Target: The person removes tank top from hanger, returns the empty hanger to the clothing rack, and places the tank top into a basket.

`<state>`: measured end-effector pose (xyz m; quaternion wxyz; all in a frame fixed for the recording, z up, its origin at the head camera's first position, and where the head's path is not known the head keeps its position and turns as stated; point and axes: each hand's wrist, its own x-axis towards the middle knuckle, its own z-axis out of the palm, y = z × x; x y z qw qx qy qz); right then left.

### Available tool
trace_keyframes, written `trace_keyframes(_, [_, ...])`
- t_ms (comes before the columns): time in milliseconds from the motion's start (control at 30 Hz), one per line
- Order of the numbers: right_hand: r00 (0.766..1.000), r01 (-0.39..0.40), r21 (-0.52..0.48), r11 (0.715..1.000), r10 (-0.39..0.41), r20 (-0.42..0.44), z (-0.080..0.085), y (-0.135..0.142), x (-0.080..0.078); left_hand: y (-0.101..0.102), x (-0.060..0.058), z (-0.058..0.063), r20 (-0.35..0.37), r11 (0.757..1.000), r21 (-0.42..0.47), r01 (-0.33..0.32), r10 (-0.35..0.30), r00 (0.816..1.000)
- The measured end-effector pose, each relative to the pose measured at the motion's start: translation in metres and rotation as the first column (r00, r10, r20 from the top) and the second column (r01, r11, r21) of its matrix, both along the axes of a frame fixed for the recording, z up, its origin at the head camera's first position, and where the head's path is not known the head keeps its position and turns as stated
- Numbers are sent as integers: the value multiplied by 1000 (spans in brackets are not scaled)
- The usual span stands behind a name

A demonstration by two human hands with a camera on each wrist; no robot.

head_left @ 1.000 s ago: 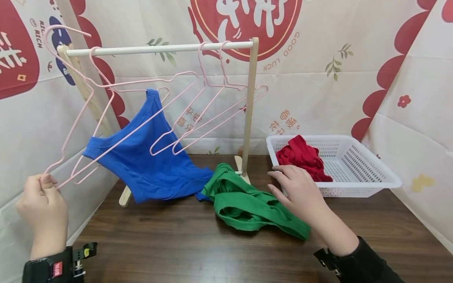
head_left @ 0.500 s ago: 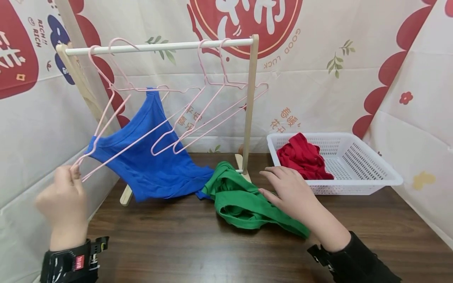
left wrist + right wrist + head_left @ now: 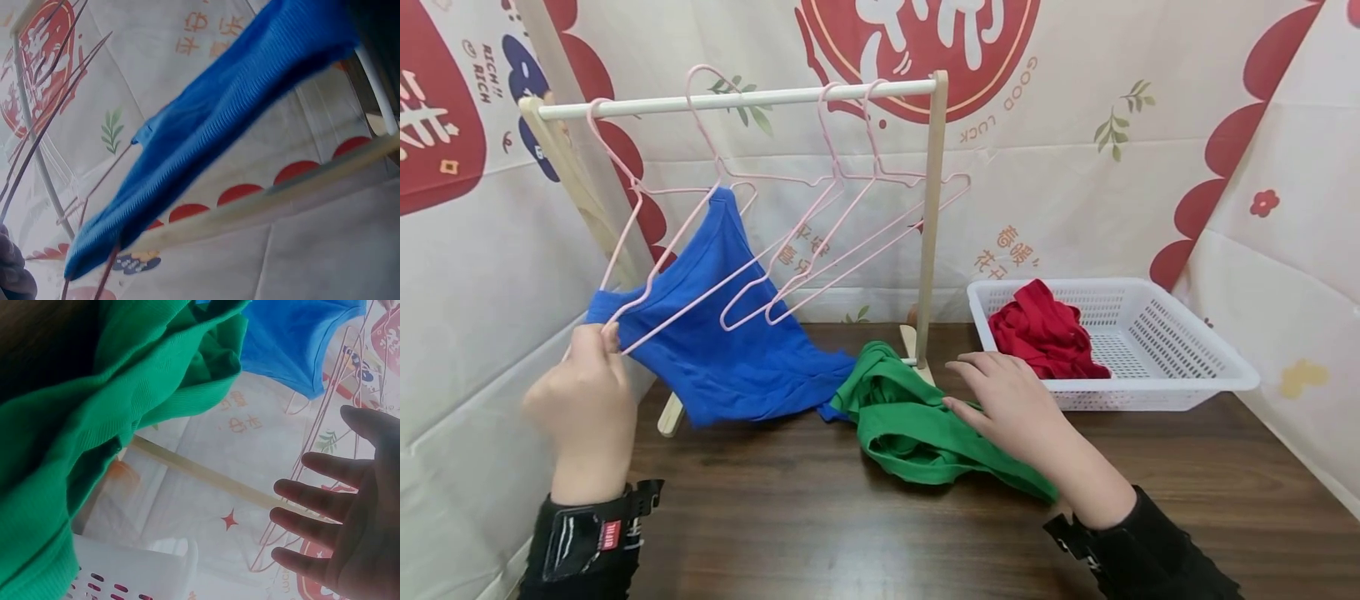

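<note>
The left hand (image 3: 583,408) pinches one lower corner of a pink hanger (image 3: 685,229), tilted in front of the rack (image 3: 932,208). Its hook rises above the rail; I cannot tell whether it sits over the rod. The right hand (image 3: 1022,408) holds nothing, its fingers straight and spread, near the basket's front left corner.

With the grip so far from the hook, the frame could swing and knock the blue garment (image 3: 722,333) beside it, or pull that cloth askew on its own hanger. If the hook misses the rod, letting go would probably drop the hanger onto the desk (image 3: 790,508). Its wire might also snag the pair of hangers (image 3: 831,142) by the right post.

On the dark wood-grain desk, the green garment (image 3: 940,433) lies bunched before the rack's right foot. The white basket (image 3: 1150,385) stands toward the desk's far right corner, a red garment (image 3: 1041,333) in its left end. Pale printed cloth (image 3: 1052,183) with red scallops closes off the back and sides.
</note>
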<state>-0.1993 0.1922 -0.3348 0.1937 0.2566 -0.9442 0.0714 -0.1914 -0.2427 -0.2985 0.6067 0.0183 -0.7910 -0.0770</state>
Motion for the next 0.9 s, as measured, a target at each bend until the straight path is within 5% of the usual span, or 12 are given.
trace_keyframes(500, [998, 30, -25, 999, -29, 51, 7, -6, -2, 29, -24, 15, 89, 998, -30, 57, -54, 995])
trace_keyframes(900, [999, 22, -17, 1000, -21, 45, 6, -10, -4, 41, -34, 12, 101, 990, -8, 141, -139, 985])
